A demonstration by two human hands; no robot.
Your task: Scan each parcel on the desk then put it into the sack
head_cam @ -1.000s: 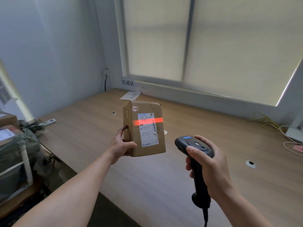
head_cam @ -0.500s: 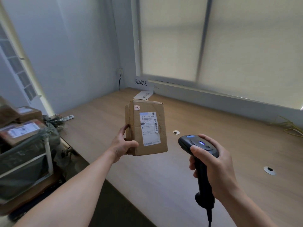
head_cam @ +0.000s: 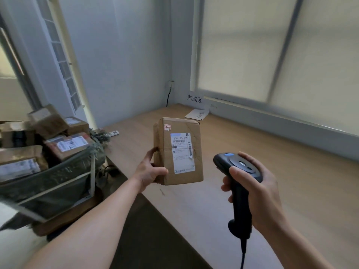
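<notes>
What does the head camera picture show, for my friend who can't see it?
A left hand holds a box upright over a desk, label facing the camera; the right hand grips a scanner. A sack holding more boxes sits at left.

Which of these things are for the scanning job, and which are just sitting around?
For the job: cardboard parcel, held by the left hand; scanner, gripped by the right hand; green sack, with boxes already in it.

Just lying about: remote control; paper sheet on the desk; wall sign; black cable.
</notes>
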